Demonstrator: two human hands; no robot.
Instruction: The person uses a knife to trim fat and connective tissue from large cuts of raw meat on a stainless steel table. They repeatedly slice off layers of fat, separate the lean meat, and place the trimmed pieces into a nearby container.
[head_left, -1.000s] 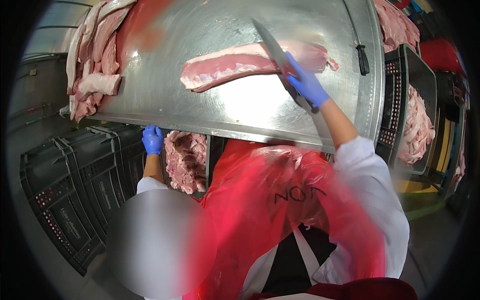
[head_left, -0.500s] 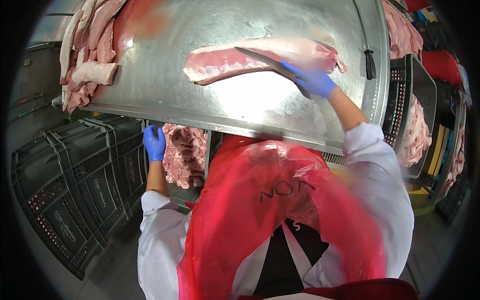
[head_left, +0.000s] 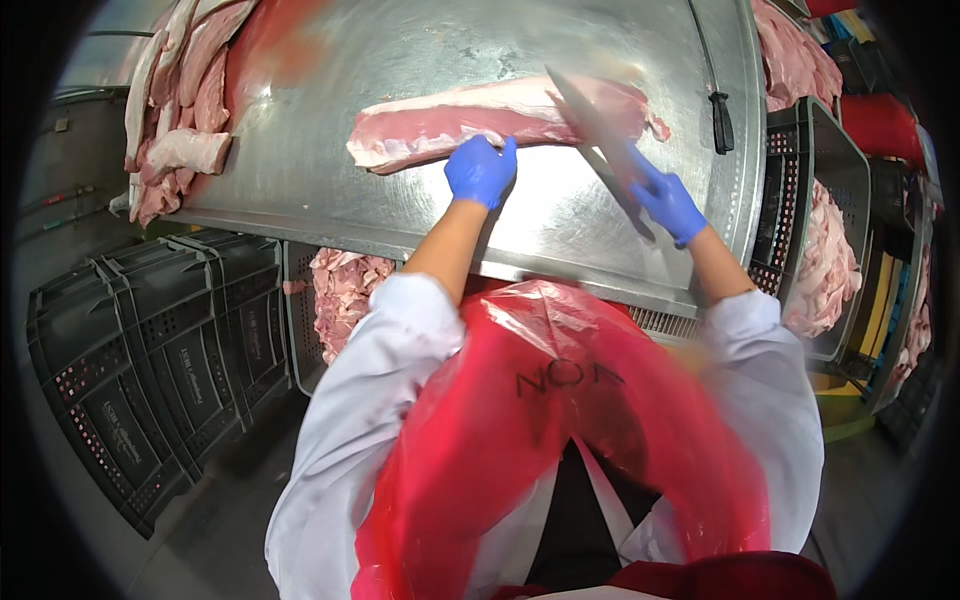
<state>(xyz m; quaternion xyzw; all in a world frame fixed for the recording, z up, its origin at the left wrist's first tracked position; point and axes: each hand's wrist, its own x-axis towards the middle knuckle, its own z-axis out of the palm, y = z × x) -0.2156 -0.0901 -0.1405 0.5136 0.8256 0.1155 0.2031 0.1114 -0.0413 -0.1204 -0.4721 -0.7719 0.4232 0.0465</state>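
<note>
A long slab of raw meat [head_left: 420, 132], pink with a pale layer of fat along its far side, lies across the metal worktable [head_left: 400, 215]. At its near edge, my blue-gloved left hand [head_left: 480, 172] has its fingers curled against the meat, thumb toward the right. My gloved right hand [head_left: 668, 208] is closed round the handle of a long knife [head_left: 592, 115], to the right of the left hand. The blade slants up and left over the right part of the slab, slightly blurred; whether it touches the meat I cannot tell.
More meat pieces [head_left: 190, 150] are heaped at the table's left end. A black-handled tool [head_left: 721, 122] lies near the right rim. Below the near edge, a crate holds trimmings [head_left: 345, 290]; dark crates [head_left: 170, 370] stand at left. Another crate [head_left: 840, 150] with trimmings is at right.
My left hand has come up from beside the trimmings crate onto the slab's near edge. My right hand has moved lower, and the knife now points more steeply away from me.
</note>
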